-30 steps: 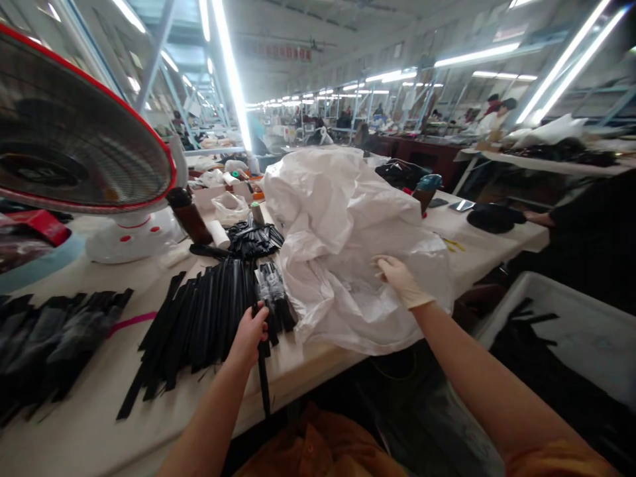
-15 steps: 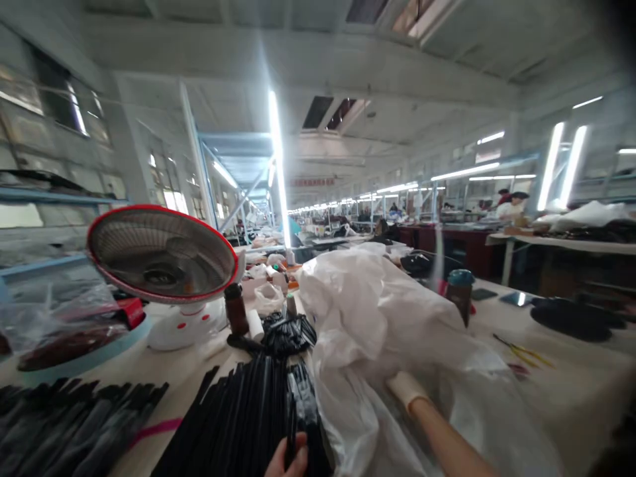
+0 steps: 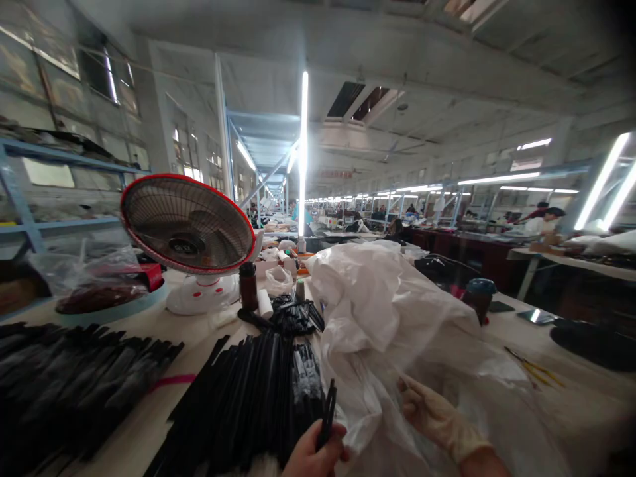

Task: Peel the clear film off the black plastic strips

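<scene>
My left hand is closed around a narrow black strip, which stands up from the fingers and looks doubled over at its tip. Just left of it lies a fanned pile of long black strips. My right hand wears a pale glove with some fingertips bare. It is over a crumpled white plastic sheet or bag, its fingers drawn together; what is between them, if anything, I cannot make out.
Another heap of black strips lies at the left. Behind it are a red-rimmed fan and a pale blue tray with plastic-wrapped material. Yellow-handled snips and a dark jar are on the right. A person works far right.
My left hand has raised its black strip off the pile and moved right. The gloved right hand has turned and drawn its fingers together over the white plastic. The view has swung left.
</scene>
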`<state>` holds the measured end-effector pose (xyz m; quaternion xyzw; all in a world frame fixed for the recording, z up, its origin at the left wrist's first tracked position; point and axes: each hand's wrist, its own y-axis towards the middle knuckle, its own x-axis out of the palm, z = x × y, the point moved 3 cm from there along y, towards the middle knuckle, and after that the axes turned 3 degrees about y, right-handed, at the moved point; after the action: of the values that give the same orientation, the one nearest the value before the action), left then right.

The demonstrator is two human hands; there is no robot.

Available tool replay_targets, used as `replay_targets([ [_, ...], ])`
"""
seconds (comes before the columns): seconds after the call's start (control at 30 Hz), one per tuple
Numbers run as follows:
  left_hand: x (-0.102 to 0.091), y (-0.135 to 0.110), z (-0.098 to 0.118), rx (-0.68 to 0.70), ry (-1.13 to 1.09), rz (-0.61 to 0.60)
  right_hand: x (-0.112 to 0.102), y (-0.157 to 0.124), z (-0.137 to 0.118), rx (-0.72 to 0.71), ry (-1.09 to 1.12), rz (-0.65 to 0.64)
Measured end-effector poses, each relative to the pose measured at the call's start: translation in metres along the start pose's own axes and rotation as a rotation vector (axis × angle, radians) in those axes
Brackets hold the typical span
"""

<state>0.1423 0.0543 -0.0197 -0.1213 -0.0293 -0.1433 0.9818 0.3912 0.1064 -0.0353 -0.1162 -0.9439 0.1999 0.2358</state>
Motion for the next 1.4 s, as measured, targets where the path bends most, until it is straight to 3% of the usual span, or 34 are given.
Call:
replay_targets([
  [0.07, 0.005, -0.008, 0.011, -0.027, 0.032, -0.020, 0.027, -0.023, 0.008, 0.034, 0.161, -0.220],
  [0.2, 0.008, -0.019, 0.022, -0.014, 0.003, -0.004, 0.053, -0.040, 0.023, 0.036, 0.248, -0.183],
  [0.43, 0.014, -0.040, 0.030, -0.009, 0.048, -0.125, 0.067, -0.054, 0.031, -0.185, 0.206, -0.151],
  [0.57, 0.019, -0.030, 0.033, 0.095, 0.111, -0.073, 0.078, -0.062, 0.030, -0.302, 0.123, -0.165],
  [0.7, 0.019, -0.020, 0.024, 0.130, 0.231, -0.063, 0.081, -0.063, 0.031, -0.417, 0.001, -0.162],
  [0.9, 0.008, -0.025, 0.020, 0.149, 0.293, -0.043, 0.080, -0.066, 0.026, -0.560, -0.113, -0.153],
  [1.13, 0.009, -0.028, 0.022, 0.149, 0.398, -0.035, 0.086, -0.069, 0.024, -0.567, -0.139, -0.218],
  [1.4, 0.004, -0.034, 0.027, 0.233, 0.470, 0.038, 0.085, -0.072, 0.019, -0.548, -0.168, -0.170],
])
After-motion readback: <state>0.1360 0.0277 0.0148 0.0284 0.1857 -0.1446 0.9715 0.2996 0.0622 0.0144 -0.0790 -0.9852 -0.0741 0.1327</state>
